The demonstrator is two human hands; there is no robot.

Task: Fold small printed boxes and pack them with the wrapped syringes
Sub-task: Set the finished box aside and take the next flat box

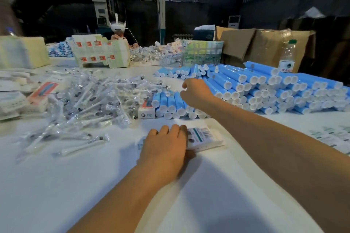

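Head view: the left hand (166,143) rests with straight fingers on the stack of flat printed boxes (205,138) on the white table (56,185), while the right hand (196,93) reaches with loosely curled fingers over the near row of blue tubes (170,105); whether it pinches 1 cannot be told. The wrapped syringes (94,98) lie heaped just left of that row. The step appears to be gathering parts; next, 1 flat box must be separated and erected.
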